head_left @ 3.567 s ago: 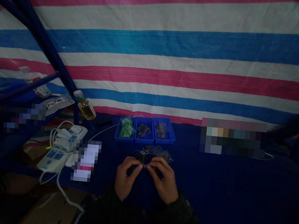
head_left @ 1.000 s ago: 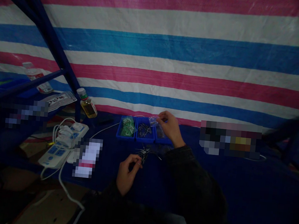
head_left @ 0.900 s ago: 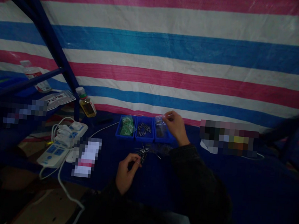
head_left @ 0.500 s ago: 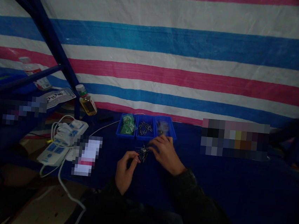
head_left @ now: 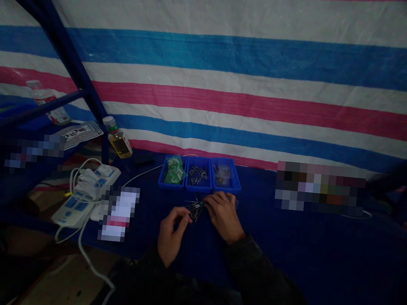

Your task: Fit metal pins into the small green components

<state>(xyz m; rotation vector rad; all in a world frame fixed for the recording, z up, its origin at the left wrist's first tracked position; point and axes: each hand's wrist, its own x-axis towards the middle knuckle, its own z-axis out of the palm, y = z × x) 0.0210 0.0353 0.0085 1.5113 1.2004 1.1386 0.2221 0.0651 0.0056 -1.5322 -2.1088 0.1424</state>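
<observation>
Right hand back from the far tray, now at the loose pins

Right hand [head_left: 223, 216] has come back from the blue tray at the far edge of the bench and now sits low, just right of the small heap of loose metal pins [head_left: 195, 209]. Its fingers are loosely curled, the tips at or just beside the heap; whether they grip anything cannot be told. Left hand [head_left: 171, 233] is just left of the heap, thumb and fingers pinched closed, and anything held in that pinch is too small to tell.

The heap lies on the navy bench cover [head_left: 287, 256], between the hands and just below a row of three blue compartments. The left compartment [head_left: 172, 176] holds green packets, the middle one [head_left: 197, 179] a bunch of pins, and the right one [head_left: 227, 176] a clear bag.

Toward the left of the frame lie two white power strips [head_left: 70, 214] with a white cable [head_left: 143, 175] running off beside them, and an amber bottle [head_left: 120, 139] stands near a blue steel frame [head_left: 60, 47]. A striped tarpaulin [head_left: 234, 55] fills the upper frame. Two pixelated patches [head_left: 118, 214] hide whatever lies there.
</observation>
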